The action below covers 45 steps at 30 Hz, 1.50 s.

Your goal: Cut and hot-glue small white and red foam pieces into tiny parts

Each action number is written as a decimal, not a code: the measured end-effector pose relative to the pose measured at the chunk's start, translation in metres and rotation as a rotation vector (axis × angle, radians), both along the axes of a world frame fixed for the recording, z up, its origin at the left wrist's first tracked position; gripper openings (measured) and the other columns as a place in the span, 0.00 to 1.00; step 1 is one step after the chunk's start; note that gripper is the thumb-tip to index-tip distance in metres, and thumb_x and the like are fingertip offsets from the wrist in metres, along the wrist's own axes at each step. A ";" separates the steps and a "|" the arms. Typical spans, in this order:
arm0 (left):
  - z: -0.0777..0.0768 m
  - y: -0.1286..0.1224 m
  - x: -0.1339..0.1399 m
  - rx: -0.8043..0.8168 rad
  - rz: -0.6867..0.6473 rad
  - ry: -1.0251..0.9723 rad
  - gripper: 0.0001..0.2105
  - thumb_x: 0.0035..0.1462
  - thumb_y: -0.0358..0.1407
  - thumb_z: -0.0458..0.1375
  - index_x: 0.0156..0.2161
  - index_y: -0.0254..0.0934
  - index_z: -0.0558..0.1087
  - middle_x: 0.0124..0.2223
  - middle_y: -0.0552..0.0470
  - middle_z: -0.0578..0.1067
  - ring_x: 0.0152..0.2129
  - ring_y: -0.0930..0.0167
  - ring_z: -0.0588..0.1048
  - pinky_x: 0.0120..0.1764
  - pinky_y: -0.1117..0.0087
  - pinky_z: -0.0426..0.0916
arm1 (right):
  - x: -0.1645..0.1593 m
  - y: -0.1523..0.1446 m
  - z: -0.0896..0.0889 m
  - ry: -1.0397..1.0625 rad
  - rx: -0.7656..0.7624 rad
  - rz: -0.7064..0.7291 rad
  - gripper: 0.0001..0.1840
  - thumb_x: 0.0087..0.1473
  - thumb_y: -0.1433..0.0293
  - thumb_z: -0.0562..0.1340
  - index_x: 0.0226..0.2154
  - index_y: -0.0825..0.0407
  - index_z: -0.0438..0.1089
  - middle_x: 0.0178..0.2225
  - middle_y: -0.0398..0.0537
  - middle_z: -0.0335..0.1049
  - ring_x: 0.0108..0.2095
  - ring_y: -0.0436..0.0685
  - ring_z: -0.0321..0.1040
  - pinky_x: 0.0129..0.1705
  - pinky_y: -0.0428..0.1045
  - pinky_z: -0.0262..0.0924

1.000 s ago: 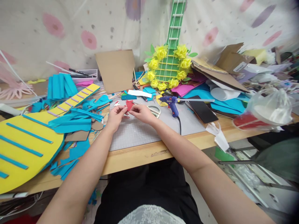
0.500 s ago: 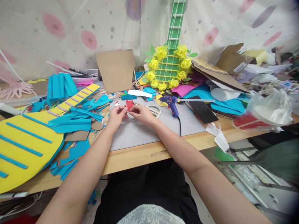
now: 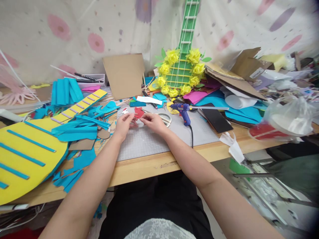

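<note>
Over the grey cutting mat (image 3: 144,146), my left hand (image 3: 125,125) is closed, its thumb and fingertips drawn together. Facing it across a small gap, my right hand (image 3: 155,122) is pinched at the thumb and forefinger. Whatever the fingertips hold is too small to make out. Just behind them shows a piece of red paper (image 3: 139,112); whether it lies on the mat or touches a finger I cannot tell. Scissors (image 3: 166,119) with pale handles lie beside my right hand, partly covered by it. A blue glue gun (image 3: 183,113) with a long clear glue stick rests farther right.
Blue paper scraps (image 3: 77,131) and a yellow guitar-shaped craft piece (image 3: 30,146) crowd the left. Behind the mat stand a cardboard sheet (image 3: 124,76) and a green guitar shape (image 3: 185,49) ringed with yellow flowers. A phone (image 3: 216,119) and a plastic-covered red bucket (image 3: 271,127) are right.
My hands have drawn slightly apart at the fingertips, with the left fingers loosening a little. The red paper behind them shows a bit more. Everything else stays put.
</note>
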State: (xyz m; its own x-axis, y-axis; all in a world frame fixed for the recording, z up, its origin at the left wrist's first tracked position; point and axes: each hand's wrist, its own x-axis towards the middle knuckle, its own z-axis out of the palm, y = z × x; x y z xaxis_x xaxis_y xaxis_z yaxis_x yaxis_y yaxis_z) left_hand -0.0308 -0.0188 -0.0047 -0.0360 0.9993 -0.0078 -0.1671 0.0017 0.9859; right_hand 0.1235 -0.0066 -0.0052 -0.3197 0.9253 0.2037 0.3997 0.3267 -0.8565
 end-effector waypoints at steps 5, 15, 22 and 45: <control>-0.003 0.000 0.007 0.032 0.093 0.049 0.15 0.41 0.44 0.65 0.24 0.34 0.69 0.20 0.57 0.67 0.17 0.78 0.66 0.24 0.74 0.70 | 0.002 -0.001 -0.003 -0.032 0.022 0.025 0.12 0.51 0.62 0.57 0.28 0.54 0.69 0.22 0.41 0.64 0.24 0.48 0.57 0.28 0.44 0.50; -0.004 0.003 0.004 -0.064 0.118 -0.017 0.24 0.48 0.57 0.53 0.23 0.34 0.69 0.19 0.53 0.68 0.15 0.76 0.67 0.24 0.71 0.70 | 0.003 -0.003 -0.002 -0.026 0.040 0.028 0.12 0.53 0.63 0.56 0.27 0.53 0.67 0.22 0.40 0.66 0.23 0.47 0.58 0.29 0.44 0.51; -0.003 0.000 0.006 0.027 0.087 -0.021 0.15 0.38 0.43 0.66 0.29 0.33 0.73 0.26 0.54 0.71 0.19 0.79 0.66 0.26 0.73 0.70 | 0.003 -0.004 -0.001 -0.057 0.033 0.004 0.13 0.52 0.62 0.56 0.26 0.54 0.69 0.21 0.41 0.66 0.23 0.47 0.58 0.28 0.44 0.50; 0.006 0.001 -0.005 -0.289 0.004 -0.463 0.06 0.54 0.24 0.53 0.28 0.29 0.70 0.23 0.54 0.69 0.16 0.80 0.67 0.23 0.77 0.70 | 0.043 0.009 0.015 -0.544 0.131 -0.365 0.10 0.53 0.66 0.57 0.34 0.53 0.71 0.38 0.52 0.71 0.41 0.57 0.64 0.41 0.50 0.55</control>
